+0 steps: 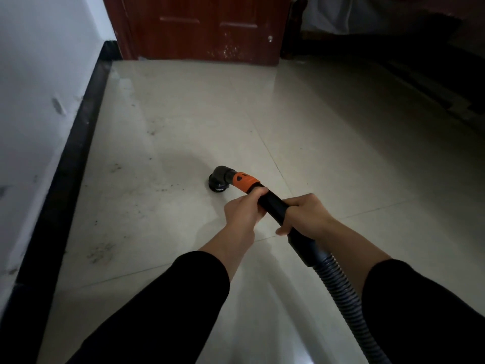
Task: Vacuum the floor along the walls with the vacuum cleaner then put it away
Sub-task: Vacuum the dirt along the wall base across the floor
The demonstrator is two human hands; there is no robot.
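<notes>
Black rigid plastic vacuum tube (273, 206), held in both hands above the floor at the frame's centre. Its long axis runs diagonally from lower right, near the person, to upper left, with the working end pointing forward and towards the left-hand wall.

An orange plastic collar (245, 183) joins the front of the tube to a black elbow fitting. The elbow turns downward into a round black nozzle head (217, 184), which sits on or just above the tile; contact cannot be confirmed. At the rear, the tube passes into a ribbed dark grey flexible hose (338, 285), which trails to the bottom right edge of the view.

The left hand (242, 210) is curled round the tube just behind the orange collar, thumb lying along the top. The right hand (305, 216) is wrapped round the tube just behind the left, fingers closed underneath. The two hands are close together but not touching. Both forearms wear black sleeves (168, 306).

The glossy cream tiled floor (183, 114) carries dark specks and smudges (162, 190) left of the nozzle, between it and the black skirting board (76, 143). The nozzle is well apart from that skirting. Above the skirting stands a scuffed white wall (34, 74). A red-brown panelled wooden door (207, 27) closes the far end. Dark furniture at the right is too dim to identify.
</notes>
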